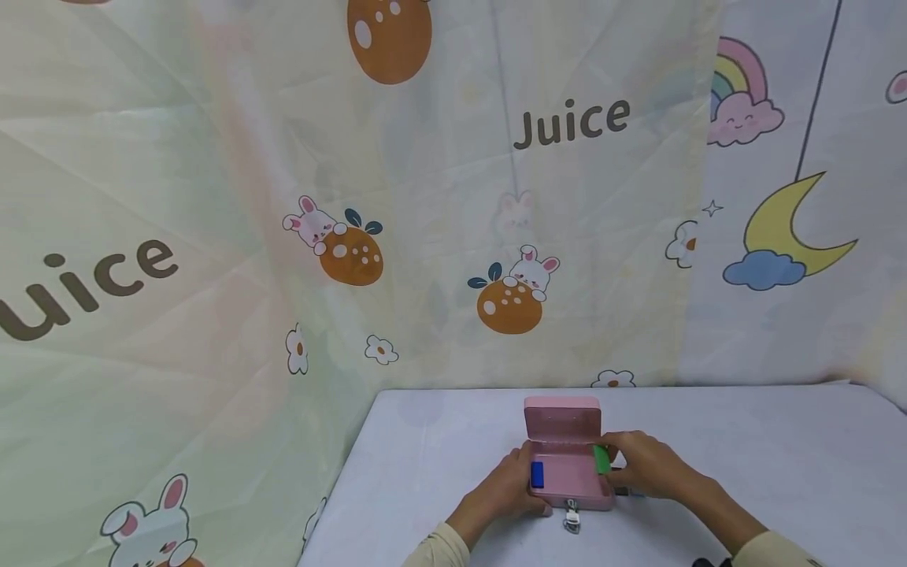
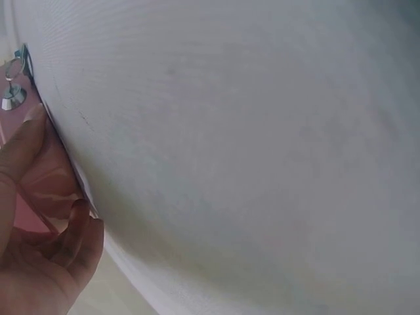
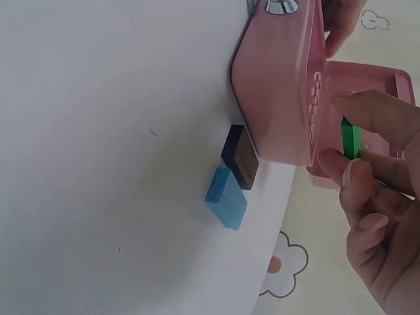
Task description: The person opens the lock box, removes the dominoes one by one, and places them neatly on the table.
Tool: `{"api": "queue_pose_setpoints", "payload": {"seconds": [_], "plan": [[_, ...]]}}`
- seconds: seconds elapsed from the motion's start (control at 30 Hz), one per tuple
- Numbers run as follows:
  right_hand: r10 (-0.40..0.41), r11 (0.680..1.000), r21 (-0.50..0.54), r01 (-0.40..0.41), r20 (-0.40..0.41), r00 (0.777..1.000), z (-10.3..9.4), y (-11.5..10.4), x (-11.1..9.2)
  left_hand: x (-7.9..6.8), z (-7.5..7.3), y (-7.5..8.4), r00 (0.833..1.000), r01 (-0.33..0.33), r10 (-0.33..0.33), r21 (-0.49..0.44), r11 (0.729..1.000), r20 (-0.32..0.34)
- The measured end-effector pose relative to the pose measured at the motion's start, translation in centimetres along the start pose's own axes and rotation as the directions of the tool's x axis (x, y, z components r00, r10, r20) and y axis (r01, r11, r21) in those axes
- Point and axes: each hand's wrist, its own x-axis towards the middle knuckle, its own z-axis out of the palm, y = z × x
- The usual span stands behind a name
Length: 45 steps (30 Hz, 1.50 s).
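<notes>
A small pink box point(image 1: 572, 477) stands on the table with its hinged lid point(image 1: 563, 425) raised. My left hand point(image 1: 505, 482) grips its left side, thumb toward the front face and the other fingers along the side wall. Inside, against the left wall, lies a dark blue block point(image 1: 537, 475). My right hand point(image 1: 648, 465) pinches a green block point(image 1: 601, 459) between thumb and fingers at the box's right rim. In the right wrist view the green block point(image 3: 352, 138) shows between the fingertips, partly covered by them. A key point(image 1: 571, 516) hangs from the lock on the front.
Just right of the box, a dark block point(image 3: 240, 157) and a light blue block point(image 3: 227, 198) lie side by side on the white tabletop point(image 1: 439, 441). A printed cloth point(image 1: 439, 173) hangs behind the table. A small black object point(image 1: 703, 562) shows near the right sleeve.
</notes>
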Motion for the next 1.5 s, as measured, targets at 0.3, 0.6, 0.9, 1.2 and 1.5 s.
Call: {"api": "queue_pose_setpoints", "payload": {"seconds": [0.3, 0.6, 0.9, 1.2, 1.5], "plan": [[-0.02, 1.0, -0.011, 0.02, -0.021, 1.0, -0.6, 0.7, -0.4, 0.1, 0.3, -0.2, 1.0, -0.005, 0.005, 0.015, 1.0, -0.012], [0.003, 1.0, 0.002, -0.003, -0.01, 1.0, -0.9, 1.3, -0.6, 0.1, 0.3, -0.4, 1.0, -0.005, 0.006, 0.022, 1.0, -0.01], [0.01, 1.0, 0.012, -0.01, -0.001, 1.0, -1.5, 2.1, -0.9, 0.1, 0.4, -0.4, 1.0, 0.01, -0.01, -0.011, 1.0, -0.002], [0.025, 0.999, 0.022, -0.025, -0.001, 1.0, -1.9, 3.8, -1.2, 0.1, 0.4, -0.3, 1.0, 0.023, -0.023, -0.028, 0.999, 0.002], [0.031, 0.999, 0.044, -0.031, -0.004, 1.0, -2.3, 5.3, -1.3, 0.0, 0.2, -0.2, 1.0, 0.013, -0.013, -0.014, 1.0, 0.0]]}}
